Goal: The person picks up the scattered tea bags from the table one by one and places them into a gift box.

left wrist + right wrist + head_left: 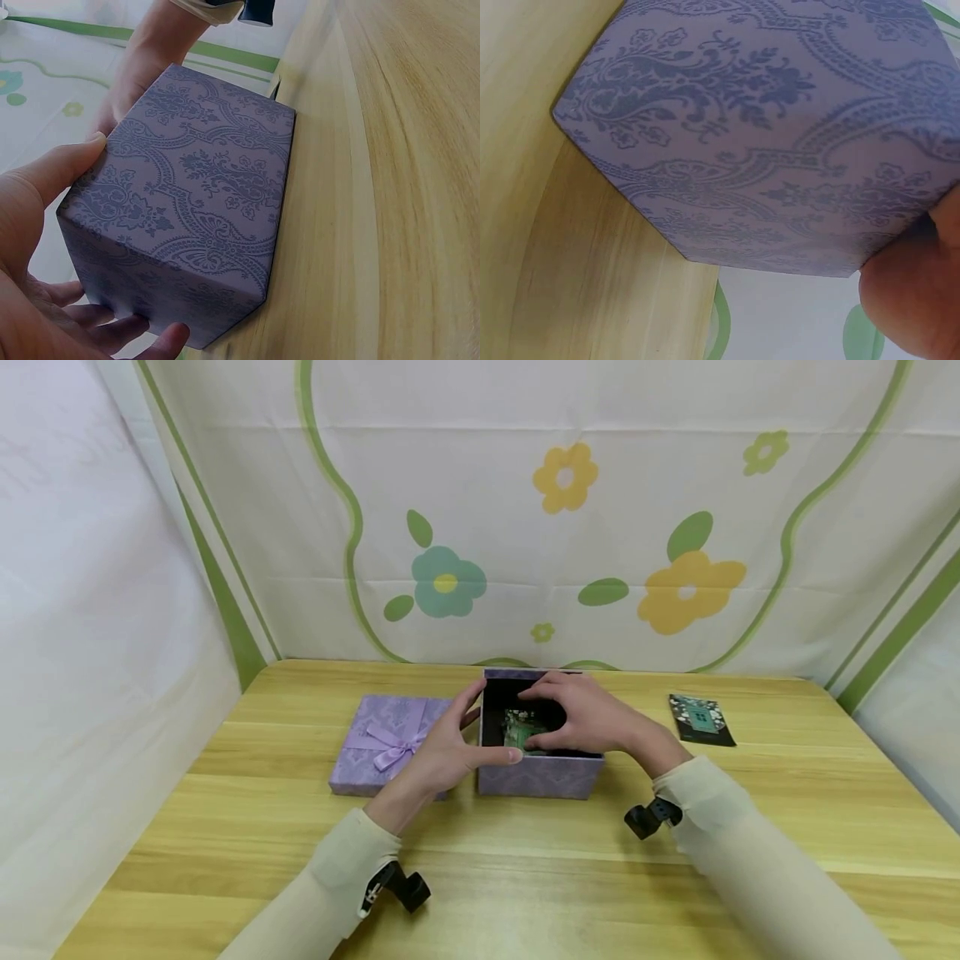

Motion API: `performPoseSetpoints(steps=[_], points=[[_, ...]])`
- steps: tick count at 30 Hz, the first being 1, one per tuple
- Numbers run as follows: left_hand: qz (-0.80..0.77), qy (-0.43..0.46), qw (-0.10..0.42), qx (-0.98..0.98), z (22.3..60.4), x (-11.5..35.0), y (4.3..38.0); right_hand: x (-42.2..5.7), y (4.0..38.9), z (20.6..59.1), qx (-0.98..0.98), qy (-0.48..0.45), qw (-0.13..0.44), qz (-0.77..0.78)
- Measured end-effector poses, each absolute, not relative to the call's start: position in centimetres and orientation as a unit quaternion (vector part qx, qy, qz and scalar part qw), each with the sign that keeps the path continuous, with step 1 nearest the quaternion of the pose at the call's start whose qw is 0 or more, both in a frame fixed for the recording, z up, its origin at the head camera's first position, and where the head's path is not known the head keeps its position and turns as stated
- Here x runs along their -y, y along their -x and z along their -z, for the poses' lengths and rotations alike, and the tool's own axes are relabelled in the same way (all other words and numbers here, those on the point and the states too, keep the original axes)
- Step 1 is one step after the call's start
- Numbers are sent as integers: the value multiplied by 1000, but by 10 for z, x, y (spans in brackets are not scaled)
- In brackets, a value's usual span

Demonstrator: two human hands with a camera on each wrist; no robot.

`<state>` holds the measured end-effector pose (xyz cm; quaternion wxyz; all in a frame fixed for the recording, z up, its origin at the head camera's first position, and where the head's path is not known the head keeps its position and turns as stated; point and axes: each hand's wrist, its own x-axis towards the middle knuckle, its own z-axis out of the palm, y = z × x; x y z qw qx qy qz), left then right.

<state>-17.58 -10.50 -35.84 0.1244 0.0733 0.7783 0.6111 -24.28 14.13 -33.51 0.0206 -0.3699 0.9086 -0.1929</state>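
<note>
A lidless purple patterned gift box (pixel 536 777) stands on the table, its dark inside facing up. My left hand (pixel 442 752) grips its near left corner, thumb along the front rim and fingers against the left side. In the left wrist view, the same fingers (pixel 112 326) spread along the box wall. From the right, my right hand (pixel 592 714) reaches over the rim into the box, thumb and fingers curved apart. Beside its thumb, a green printed packet (pixel 517 727) lies inside. Whether the right hand pinches the packet is hard to see.
Left of the box lies its purple lid (pixel 375 735) with a ribbon bow, partly behind the left hand. A dark green printed card or packet (pixel 701 718) lies on the table at the right. Behind the wooden table (pixel 525 877) hangs a flowered white cloth (pixel 510 468).
</note>
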Motion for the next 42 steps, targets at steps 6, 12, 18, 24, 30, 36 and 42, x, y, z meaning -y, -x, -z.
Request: performPoseSetpoints(steps=[6,12,18,24,30,36,42], points=[[-610,-76,124,-779,360,104,176,-150,240,334,-897,357,39,258],[-610,-76,122,-779,360,104,177,-169,236,325,-888,345,15,303],[-609,-72,119,-781,362,105,176,-197,236,318,-892,332,-4,307],[-609,-74,116,-781,362,106,177,-225,234,317,-905,304,-20,299],[-610,-76,116,-780,362,106,177,-253,233,323,-915,260,-12,309],[-612,-77,117,-778,363,106,177,-283,234,331,-921,238,-21,308],[-613,-74,115,-778,363,106,177,-305,239,341,-928,212,-11,305]])
